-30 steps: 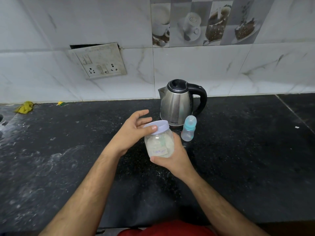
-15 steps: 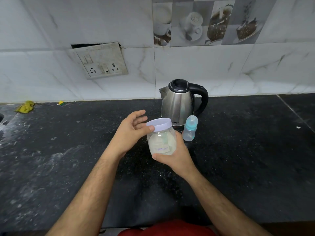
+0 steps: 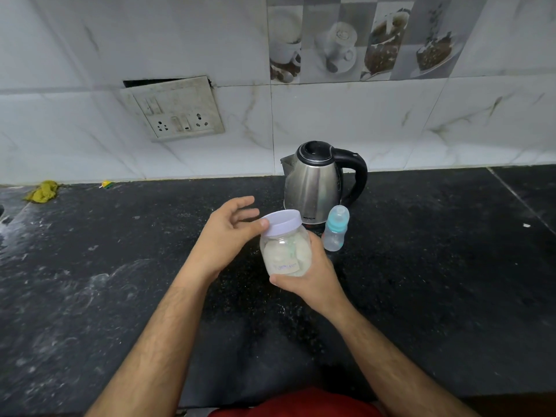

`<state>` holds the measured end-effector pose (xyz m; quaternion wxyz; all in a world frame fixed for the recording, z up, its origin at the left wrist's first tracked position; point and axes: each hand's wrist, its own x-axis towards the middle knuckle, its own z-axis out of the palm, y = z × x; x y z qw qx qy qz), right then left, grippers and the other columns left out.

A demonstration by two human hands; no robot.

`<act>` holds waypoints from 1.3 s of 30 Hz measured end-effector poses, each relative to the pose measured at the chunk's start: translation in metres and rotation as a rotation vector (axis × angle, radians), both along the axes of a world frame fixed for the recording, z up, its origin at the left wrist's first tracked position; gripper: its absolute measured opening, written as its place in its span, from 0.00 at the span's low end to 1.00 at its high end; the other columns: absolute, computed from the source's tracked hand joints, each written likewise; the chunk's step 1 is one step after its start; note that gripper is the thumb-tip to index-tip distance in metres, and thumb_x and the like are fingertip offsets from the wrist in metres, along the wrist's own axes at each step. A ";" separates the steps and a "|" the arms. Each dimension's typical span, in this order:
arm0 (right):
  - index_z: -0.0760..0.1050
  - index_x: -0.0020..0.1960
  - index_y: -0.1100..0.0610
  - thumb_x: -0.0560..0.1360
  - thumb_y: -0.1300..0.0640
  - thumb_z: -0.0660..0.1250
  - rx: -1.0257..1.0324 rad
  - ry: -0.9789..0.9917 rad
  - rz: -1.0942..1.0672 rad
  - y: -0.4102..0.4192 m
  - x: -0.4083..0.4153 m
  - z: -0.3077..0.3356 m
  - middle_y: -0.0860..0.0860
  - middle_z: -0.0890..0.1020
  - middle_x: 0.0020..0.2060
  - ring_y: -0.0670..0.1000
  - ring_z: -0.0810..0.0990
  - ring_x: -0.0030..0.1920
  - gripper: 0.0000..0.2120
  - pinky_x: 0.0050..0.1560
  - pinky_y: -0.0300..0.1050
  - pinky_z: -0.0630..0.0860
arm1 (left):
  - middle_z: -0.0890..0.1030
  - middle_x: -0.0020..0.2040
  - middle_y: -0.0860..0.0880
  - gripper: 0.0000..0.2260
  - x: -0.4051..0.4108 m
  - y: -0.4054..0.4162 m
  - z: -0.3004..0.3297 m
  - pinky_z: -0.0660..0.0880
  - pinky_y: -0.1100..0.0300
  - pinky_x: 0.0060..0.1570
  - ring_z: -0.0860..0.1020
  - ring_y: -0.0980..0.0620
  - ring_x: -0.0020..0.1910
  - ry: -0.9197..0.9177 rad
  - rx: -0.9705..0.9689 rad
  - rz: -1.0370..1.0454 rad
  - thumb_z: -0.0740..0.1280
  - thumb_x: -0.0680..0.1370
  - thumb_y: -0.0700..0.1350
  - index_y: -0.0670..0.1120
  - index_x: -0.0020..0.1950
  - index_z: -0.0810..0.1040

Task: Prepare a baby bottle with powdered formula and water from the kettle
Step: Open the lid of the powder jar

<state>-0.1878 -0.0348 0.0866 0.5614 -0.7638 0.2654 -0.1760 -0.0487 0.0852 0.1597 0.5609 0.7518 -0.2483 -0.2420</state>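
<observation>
My right hand (image 3: 313, 275) wraps the lower body of a clear plastic jar (image 3: 284, 254) of pale formula powder and holds it above the black counter. Its lavender lid (image 3: 281, 222) sits on top. My left hand (image 3: 227, 233) rests against the lid's left rim with the thumb tip on it, the other fingers spread and lifted. A small baby bottle (image 3: 335, 228) with a teal collar and clear cap stands upright just right of the jar. Behind both stands a steel kettle (image 3: 316, 182) with a black lid and handle.
The black granite counter (image 3: 436, 266) is streaked with white powder on its left side. A yellow cloth (image 3: 42, 191) and a small yellow-green scrap (image 3: 106, 184) lie by the wall at far left. A switch and socket plate (image 3: 174, 111) hangs loose on the tiled wall.
The jar has risen slightly and tilted a little toward the kettle. My left thumb stays on the lid's rim while the fingers have opened a bit wider.
</observation>
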 end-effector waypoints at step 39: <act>0.63 0.63 0.38 0.56 0.52 0.80 -0.043 0.073 -0.032 -0.016 0.022 -0.020 0.38 0.74 0.60 0.39 0.74 0.61 0.41 0.54 0.37 0.74 | 0.82 0.55 0.43 0.08 0.113 0.002 -0.148 0.75 0.53 0.50 0.78 0.43 0.53 0.073 0.529 0.429 0.68 0.77 0.44 0.46 0.55 0.80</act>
